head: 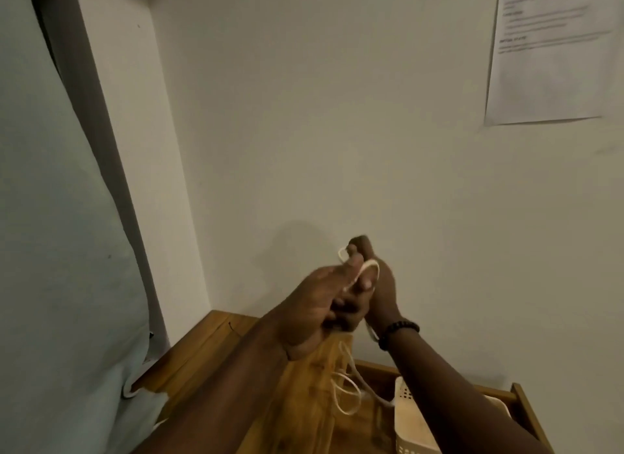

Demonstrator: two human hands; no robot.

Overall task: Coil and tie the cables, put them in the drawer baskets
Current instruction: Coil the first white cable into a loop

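Both hands are up at lower center of the frame, the left hand (312, 305) and right hand (373, 286) both curled around a white cable (366, 267), its loose loops dangling over the wooden drawer (520, 406) and basket (410, 420) at bottom right.

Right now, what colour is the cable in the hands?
White, or off-white in this dim light. The cable shows in the head view, looped over the fingers.

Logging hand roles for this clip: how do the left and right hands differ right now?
The left hand shows its back with fingers extended; the right hand is curled, fingers pinched. The right wrist wears a dark beaded bracelet; the left is bare. Both hold the white cable raised above the drawer.
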